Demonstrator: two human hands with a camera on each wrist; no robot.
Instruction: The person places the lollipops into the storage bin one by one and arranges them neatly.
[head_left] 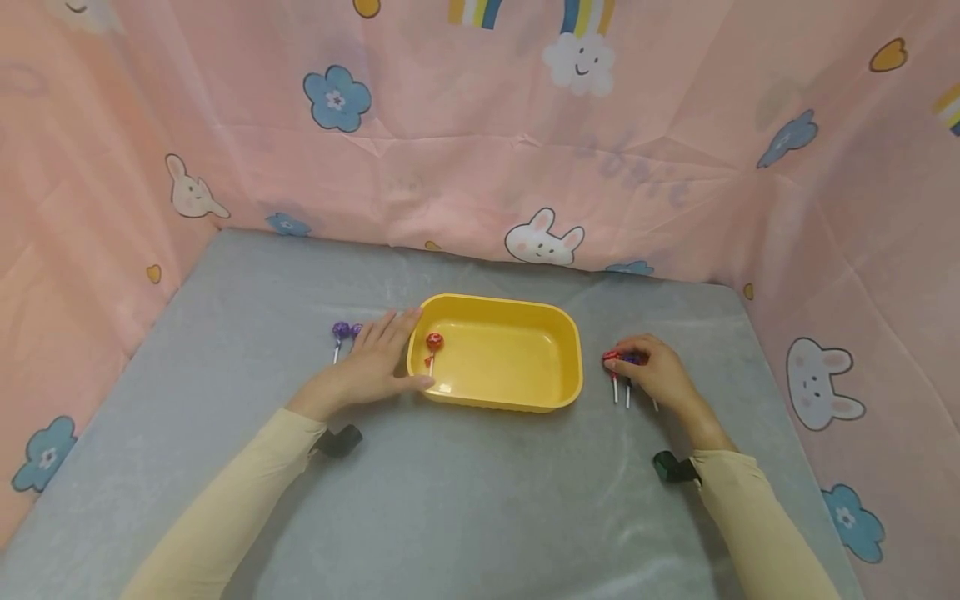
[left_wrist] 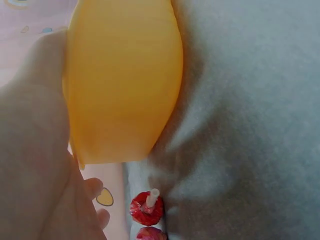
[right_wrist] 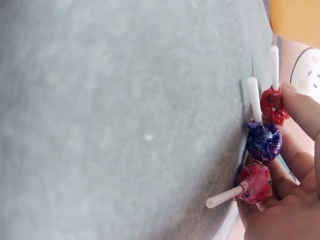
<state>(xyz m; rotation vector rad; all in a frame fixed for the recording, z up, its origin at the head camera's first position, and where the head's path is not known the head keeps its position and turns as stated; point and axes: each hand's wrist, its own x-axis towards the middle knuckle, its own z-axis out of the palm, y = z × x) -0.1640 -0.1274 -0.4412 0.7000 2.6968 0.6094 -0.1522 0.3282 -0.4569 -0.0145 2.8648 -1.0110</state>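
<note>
A yellow plastic tub (head_left: pixel 510 402) sits on the grey cloth with one red-wrapped lollipop (head_left: pixel 435 342) inside, at its left end. My left hand (head_left: pixel 375 358) rests against the tub's left rim, fingers extended along the side and thumb at the near corner. Right of the tub, my right hand (head_left: pixel 656 367) pinches a red lollipop (right_wrist: pixel 274 106) by its wrapped head between thumb and fingers. Beside it, a blue-purple lollipop (right_wrist: pixel 264 142) and a pinkish-red lollipop (right_wrist: pixel 254 183) lie under the palm side, white sticks pointing toward me.
Left of the tub, purple lollipops (head_left: pixel 341 330) lie partly behind my left hand. A red lollipop (left_wrist: pixel 147 208) shows below the tub in the left wrist view. A pink patterned curtain (head_left: pixel 450 183) stands around the back and sides of the grey table (head_left: pixel 480 500).
</note>
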